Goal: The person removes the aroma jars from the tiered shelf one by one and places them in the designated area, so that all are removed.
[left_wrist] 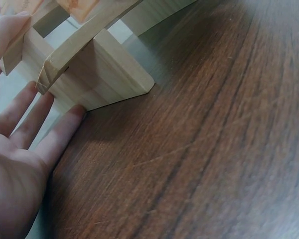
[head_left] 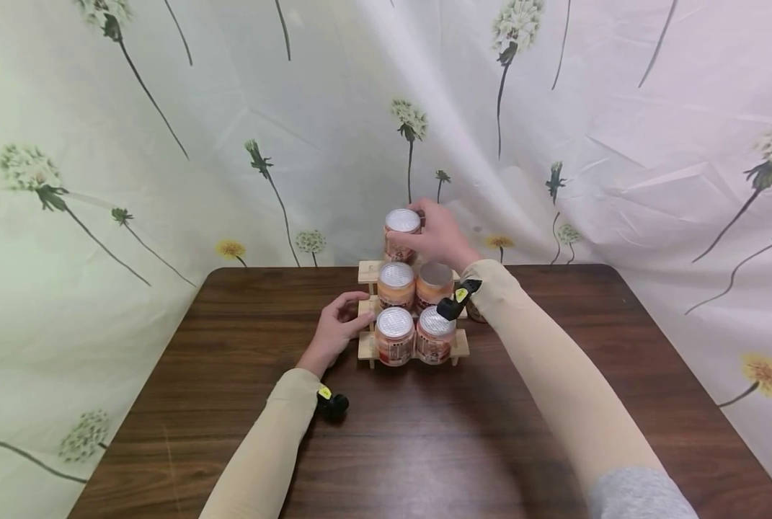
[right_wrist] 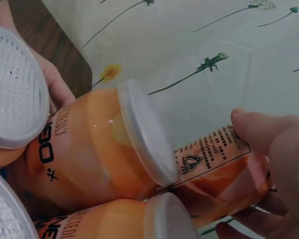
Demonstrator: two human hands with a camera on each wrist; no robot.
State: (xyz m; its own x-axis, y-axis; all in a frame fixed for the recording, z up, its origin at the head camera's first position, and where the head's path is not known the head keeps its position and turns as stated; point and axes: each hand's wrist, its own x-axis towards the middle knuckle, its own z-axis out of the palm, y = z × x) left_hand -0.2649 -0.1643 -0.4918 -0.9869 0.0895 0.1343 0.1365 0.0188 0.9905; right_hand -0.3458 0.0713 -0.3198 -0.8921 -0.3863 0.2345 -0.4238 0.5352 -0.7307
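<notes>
A tiered wooden rack carries orange-labelled jars with pale lids. My right hand grips a jar at the top tier, thumb and fingers on opposite sides of it. Seen from the right wrist, the printed label of this held jar faces the camera. Two jars stand on the middle tier, the left jar beside the right one. On the bottom tier are two more, a left jar and a right jar. My left hand holds the rack's left end, fingertips against the wood.
Partly hidden by my right forearm, another jar stands on the dark wooden table right of the rack. A floral curtain hangs close behind the table's back edge. Each wrist wears a small black camera.
</notes>
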